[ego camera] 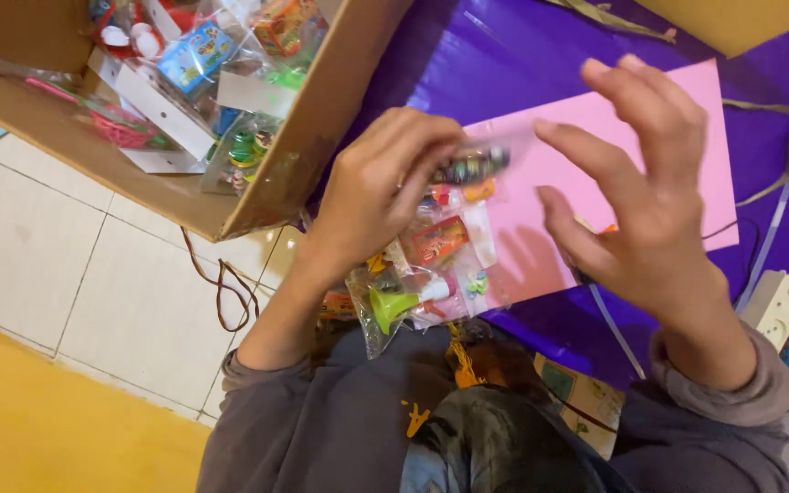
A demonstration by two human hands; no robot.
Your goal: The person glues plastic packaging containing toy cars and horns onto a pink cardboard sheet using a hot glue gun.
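My left hand [376, 183] grips a small clear packet with a dark, many-coloured toy [472, 166] in it, held over the edge of a pink sheet [687, 173]. My right hand [646, 196] hovers open just to the right of the packet, fingers spread above the pink sheet, touching nothing that I can see. Below my left hand lies a pile of clear plastic toy packets [431, 274], one with a green funnel-shaped toy [393, 306] and one with an orange card.
An open cardboard box [312, 128] full of packaged small toys stands at the upper left on white floor tiles [66, 265]. A purple sheet [504, 55] lies under the pink one. A white power strip [778, 306] sits at the right edge. A brown cord [221, 283] trails on the tiles.
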